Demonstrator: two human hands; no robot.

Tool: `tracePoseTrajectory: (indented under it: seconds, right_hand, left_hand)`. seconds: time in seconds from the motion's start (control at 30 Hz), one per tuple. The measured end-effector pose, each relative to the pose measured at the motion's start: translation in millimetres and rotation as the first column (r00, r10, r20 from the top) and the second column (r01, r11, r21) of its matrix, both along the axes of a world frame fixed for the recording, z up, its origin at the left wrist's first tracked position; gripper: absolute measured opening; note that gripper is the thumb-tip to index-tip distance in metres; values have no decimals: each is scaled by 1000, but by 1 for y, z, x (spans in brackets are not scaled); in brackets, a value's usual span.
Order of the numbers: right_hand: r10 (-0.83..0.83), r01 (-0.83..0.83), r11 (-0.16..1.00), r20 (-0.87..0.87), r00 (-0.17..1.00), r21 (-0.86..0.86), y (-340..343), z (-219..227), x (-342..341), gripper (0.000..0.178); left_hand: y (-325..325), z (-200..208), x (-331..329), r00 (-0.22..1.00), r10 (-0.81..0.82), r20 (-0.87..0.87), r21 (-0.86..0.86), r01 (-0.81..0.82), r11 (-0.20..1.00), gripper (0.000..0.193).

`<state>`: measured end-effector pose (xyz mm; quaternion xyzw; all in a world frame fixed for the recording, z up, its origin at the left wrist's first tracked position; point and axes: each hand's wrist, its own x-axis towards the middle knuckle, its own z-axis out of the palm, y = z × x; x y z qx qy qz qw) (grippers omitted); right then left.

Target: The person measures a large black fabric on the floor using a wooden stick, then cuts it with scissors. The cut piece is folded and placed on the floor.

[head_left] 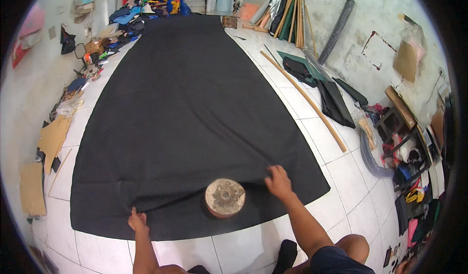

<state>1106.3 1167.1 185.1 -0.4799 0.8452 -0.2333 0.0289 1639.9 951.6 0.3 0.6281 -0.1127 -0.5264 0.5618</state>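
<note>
left hand (138, 221): fingers pinching black cloth (161, 108) | right hand (280, 183): fingers' hold unclear | round block (225, 201) hides cloth

Tiled floor (239, 249) bears black cloth (185, 113), seemingly wooden pole (304, 100).

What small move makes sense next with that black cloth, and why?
Perhaps the right hand should smooth the black cloth: a diagonal crease runs toward its fingertips, and another fold stretches between the left hand and the round block.
</note>
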Motion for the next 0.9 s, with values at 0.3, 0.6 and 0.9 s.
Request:
tracePoseTrajectory:
  seconds: [0.3,0.6,0.9]
  right_hand:
    - [508,-487,818,12,861,306,-44,15,119,49]
    - [768,-731,588,43,639,346,-3,28,126,34]
    - [775,-849,418,360,519,324,115,18,137,40]
  left_hand:
    - [29,13,-73,892,-392,-224,9,404,915,48]
    - [18,-9,-46,914,-395,-98,-15,395,918,38]
    - [38,-5,-59,952,-308,-3,-6,308,952,34]
